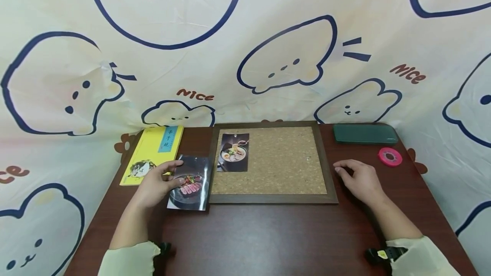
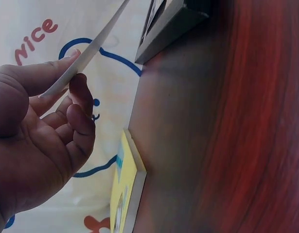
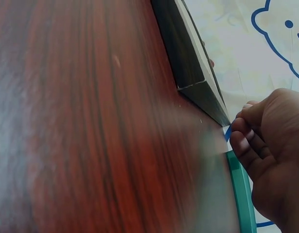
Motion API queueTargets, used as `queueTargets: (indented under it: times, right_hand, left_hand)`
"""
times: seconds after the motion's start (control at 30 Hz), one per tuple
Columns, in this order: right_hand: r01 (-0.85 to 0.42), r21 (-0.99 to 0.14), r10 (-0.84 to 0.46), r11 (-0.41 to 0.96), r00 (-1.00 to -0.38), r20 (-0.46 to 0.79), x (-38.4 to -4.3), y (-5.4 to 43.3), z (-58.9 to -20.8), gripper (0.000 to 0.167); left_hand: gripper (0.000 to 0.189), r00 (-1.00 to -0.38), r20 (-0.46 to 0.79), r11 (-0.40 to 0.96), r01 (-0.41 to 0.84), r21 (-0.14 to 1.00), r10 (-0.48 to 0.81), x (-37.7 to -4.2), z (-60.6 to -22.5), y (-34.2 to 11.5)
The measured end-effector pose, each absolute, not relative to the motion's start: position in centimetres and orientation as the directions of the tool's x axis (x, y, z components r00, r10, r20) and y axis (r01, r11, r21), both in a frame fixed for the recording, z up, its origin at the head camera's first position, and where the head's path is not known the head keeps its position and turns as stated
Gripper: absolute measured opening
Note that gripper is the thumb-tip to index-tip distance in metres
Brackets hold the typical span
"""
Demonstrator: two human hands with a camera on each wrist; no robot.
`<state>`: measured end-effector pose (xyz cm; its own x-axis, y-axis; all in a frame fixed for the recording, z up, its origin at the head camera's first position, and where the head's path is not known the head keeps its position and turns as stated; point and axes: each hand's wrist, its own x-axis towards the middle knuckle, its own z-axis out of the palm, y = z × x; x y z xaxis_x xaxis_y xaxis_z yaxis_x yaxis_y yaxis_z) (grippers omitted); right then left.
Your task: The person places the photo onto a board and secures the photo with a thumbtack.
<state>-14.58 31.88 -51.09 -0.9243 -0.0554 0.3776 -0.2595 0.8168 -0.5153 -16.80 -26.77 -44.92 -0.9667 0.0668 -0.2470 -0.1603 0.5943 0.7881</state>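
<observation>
My left hand (image 1: 156,183) pinches the left edge of a glossy photo print (image 1: 190,186) of sliced meat on a dark plate. In the left wrist view the print (image 2: 86,58) shows edge-on between thumb and fingers, above the table. Beside it lies a cork board (image 1: 281,161) with a brown wooden frame. A second photo (image 1: 233,153), of a noodle bowl, is on the board's upper left. Just right of the frame is my right hand (image 1: 360,181), its fingers loosely bent. The right wrist view also shows this hand (image 3: 271,145) with nothing visible in it.
A yellow book (image 1: 153,152) lies at the back left, partly behind my left hand. At the back right are a dark green case (image 1: 365,133) and a pink ring-shaped roll (image 1: 390,156). A printed cloth (image 1: 276,3) hangs behind the dark wooden table (image 1: 276,237).
</observation>
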Motion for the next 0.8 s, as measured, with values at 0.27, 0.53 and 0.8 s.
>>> queueTargets:
  times: [0.27,0.53,0.8]
  right_hand:
    - [-0.232,-0.533,-0.048,0.813,-0.941,0.336,-15.3,31.1,-51.0,0.008]
    - [-0.23,-0.549,-0.053,0.803,-0.946,0.318,-16.2,30.1,-50.6,0.007]
    - [-0.237,-0.562,-0.076,0.793,-0.952,0.295,-16.9,28.8,-50.4,0.008]
  left_hand:
    - [0.059,-0.974,-0.209,0.591,-0.12,0.798,0.084,-17.6,-45.7,-25.5]
    - [0.059,-0.976,-0.199,0.562,-0.115,0.819,0.09,-18.4,-45.5,-23.6]
    - [0.054,-0.98,-0.17,0.565,-0.085,0.821,0.101,-19.2,-45.9,-21.2]
